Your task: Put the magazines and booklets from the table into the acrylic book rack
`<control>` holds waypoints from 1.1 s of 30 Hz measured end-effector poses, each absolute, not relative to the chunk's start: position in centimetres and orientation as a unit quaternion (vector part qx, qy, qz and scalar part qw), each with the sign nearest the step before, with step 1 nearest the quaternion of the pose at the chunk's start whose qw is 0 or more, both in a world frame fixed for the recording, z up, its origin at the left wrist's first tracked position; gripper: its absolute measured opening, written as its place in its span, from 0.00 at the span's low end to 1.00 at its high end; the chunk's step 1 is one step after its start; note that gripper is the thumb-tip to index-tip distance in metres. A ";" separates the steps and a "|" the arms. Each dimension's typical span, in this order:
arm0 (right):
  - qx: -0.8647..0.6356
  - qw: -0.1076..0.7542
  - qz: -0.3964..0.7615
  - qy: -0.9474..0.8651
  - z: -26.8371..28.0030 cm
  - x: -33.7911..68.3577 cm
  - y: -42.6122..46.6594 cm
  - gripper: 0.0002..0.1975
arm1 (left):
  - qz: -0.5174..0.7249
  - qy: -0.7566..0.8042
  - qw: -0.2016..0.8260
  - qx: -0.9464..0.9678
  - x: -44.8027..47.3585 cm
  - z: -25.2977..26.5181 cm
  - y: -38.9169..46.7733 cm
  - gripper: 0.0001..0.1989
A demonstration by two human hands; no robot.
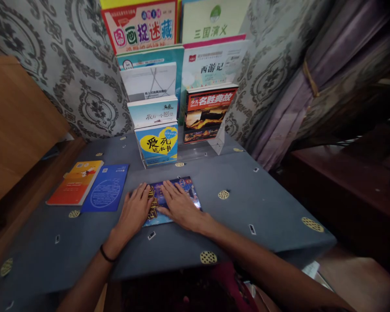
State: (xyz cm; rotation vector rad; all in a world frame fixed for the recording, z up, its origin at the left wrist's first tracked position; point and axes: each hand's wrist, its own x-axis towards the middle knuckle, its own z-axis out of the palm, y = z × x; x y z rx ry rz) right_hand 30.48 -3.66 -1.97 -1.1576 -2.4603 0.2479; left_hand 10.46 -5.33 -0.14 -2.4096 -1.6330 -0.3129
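A dark blue and purple book [190,190] with gold lettering lies on the cloth-covered table, its cover partly hidden under my hands. My left hand [136,208] rests flat over the book's left side, fingers stretched out; a black band circles that wrist. Across the middle and right of the cover my right hand [180,206] lies with its fingers extended and the thumb apart. Left of my hands are a plain blue book [105,188] and an orange-yellow book [74,184], side by side and touching.
Behind my hands a clear tiered stand [218,145] holds several upright books, among them a blue-yellow one [157,145] and a dark red one [211,112]. A wooden panel [19,125] borders the left. Patterned curtain [94,86] hangs behind; a purple curtain [289,95] is tied at right.
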 end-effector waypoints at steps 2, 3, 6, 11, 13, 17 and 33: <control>-0.467 0.201 0.082 -0.857 -1.9 32.1 -3.8 0.34 | -0.100 -0.556 0.104 -0.818 10.4 0.0 -5.3 0.20; -0.491 0.197 0.078 -0.845 -1.8 33.0 -3.9 0.33 | -0.093 -0.558 0.102 -0.818 10.4 0.1 -5.3 0.20; -0.536 0.181 0.077 -0.821 -1.6 34.8 -4.0 0.31 | -0.064 -0.567 0.099 -0.815 10.8 0.7 -5.3 0.21; -0.551 0.174 0.078 -0.812 -1.6 35.1 -4.0 0.30 | -0.072 -0.539 0.066 -0.837 12.9 1.6 -5.0 0.22; -0.552 0.179 0.079 -0.810 -1.8 34.9 -4.0 0.29 | -0.089 -0.518 0.043 -0.850 13.9 1.6 -4.7 0.23; -0.550 0.186 0.081 -0.810 -2.1 34.9 -3.8 0.29 | -0.120 -0.515 -0.003 -0.849 14.7 1.1 -4.1 0.22; -0.553 0.186 0.090 -0.807 -1.5 34.8 -4.0 0.29 | -0.179 -0.594 -0.060 -0.782 7.7 -0.8 -5.1 0.24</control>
